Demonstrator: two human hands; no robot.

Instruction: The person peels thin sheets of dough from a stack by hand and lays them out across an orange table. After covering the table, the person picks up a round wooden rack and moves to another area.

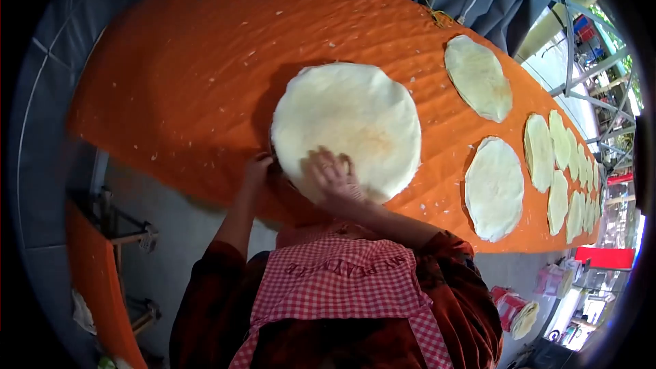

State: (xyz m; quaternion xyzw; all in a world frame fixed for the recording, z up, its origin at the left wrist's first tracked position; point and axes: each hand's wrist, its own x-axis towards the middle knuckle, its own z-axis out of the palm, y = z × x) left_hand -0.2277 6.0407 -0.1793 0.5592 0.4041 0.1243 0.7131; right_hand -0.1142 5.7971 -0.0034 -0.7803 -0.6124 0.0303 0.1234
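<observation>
A large, pale round flatbread (355, 109), lightly browned toward its right side, lies on the orange-covered table in front of me. It may be a stack; its uneven edge casts a shadow on the cloth. My right hand (335, 174) rests on its lower part, palm down with the fingers spread. At the bread's left edge is my left hand (257, 168), its fingers bent in toward the rim. Shadow hides what those fingers hold, and a dark strip shows just under the bread there.
Two flatbreads, one farther back (480, 78) and one nearer (494, 188), lie right on the orange cloth (198, 82). Several more (540, 152) trail off beyond. White crumbs dot the cloth. Metal frame poles (570, 34) stand at right; another orange surface (102, 280) is at lower left.
</observation>
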